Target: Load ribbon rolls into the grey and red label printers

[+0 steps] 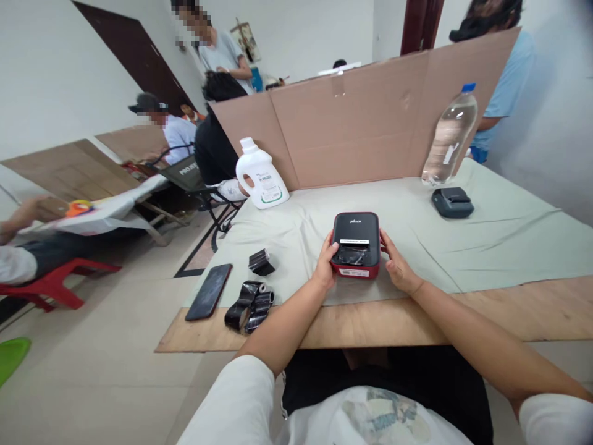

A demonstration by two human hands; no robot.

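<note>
A label printer [356, 244] with a black top and red base sits in front of me on the cloth-covered table. My left hand [326, 264] grips its left side, the thumb at the front corner. Along the opposite side, my right hand [397, 266] presses its fingers to the casing, with the thumb lower and in front. Dark shiny film shows at the printer's front slot, below a white sticker. To the left lie a small black roll [262, 262], several more black rolls [249, 307] in a cluster, and a dark smartphone [209, 292].
A cardboard screen [352, 127] stands along the table's back. Before it are a white jug [262, 175], a clear bottle with a blue cap [450, 136] and a small dark device [453, 203]. Other people sit and stand beyond. A red stool [60, 281] is at left.
</note>
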